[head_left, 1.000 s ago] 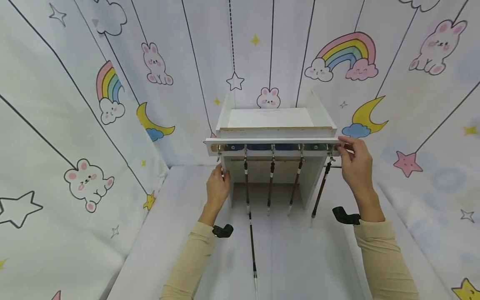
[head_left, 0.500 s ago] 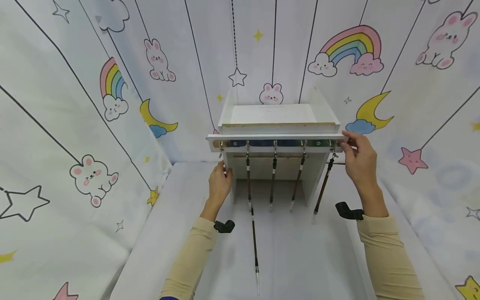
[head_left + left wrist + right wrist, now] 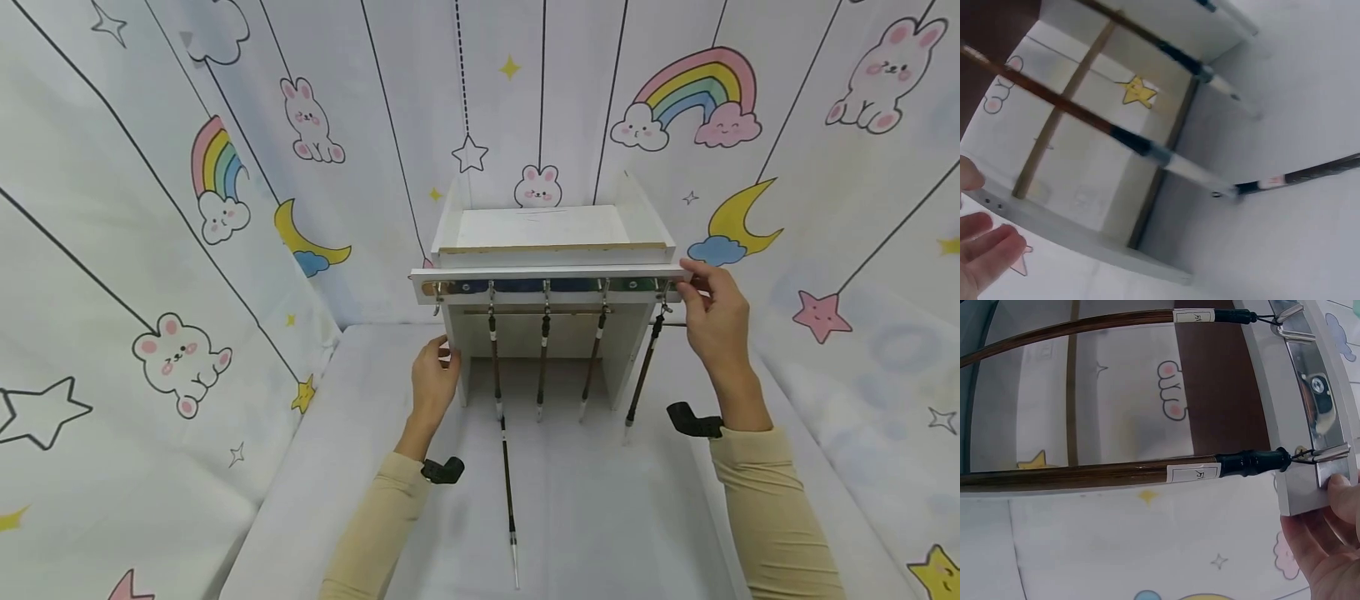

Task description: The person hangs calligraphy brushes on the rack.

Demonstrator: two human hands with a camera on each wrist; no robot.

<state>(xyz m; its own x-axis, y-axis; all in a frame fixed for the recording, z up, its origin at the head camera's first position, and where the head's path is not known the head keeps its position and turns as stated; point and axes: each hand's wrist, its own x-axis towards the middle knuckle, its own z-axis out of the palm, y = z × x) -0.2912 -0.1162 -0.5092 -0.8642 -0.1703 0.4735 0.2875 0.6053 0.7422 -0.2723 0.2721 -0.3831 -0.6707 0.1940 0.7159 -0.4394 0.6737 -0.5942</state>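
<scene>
Several calligraphy brushes hang by loops from the hooks of a white brush rack [image 3: 551, 272]. The rightmost brush [image 3: 643, 375] hangs close to my right hand [image 3: 716, 325], whose thumb and fingers pinch the right end of the rack's top bar. My left hand [image 3: 435, 379] is at the left side panel [image 3: 1085, 240], its thumb and fingers spread apart around the panel's front edge; whether they touch it is unclear. Another brush [image 3: 508, 492] lies on the white surface in front of the rack, its upper end near a hanging brush's tip. The leftmost hook [image 3: 437, 302] carries no brush.
Behind the bar, the rack has a white upper shelf [image 3: 540, 229] with raised sides. A thin wooden crossbar [image 3: 1063, 100] spans the rack below. White cloth printed with rainbows, rabbits and stars covers the walls around the table surface [image 3: 600, 500].
My left hand has slid slightly down along the side panel and its fingers have loosened. My right hand stays on the bar's end. The head view has shifted slightly.
</scene>
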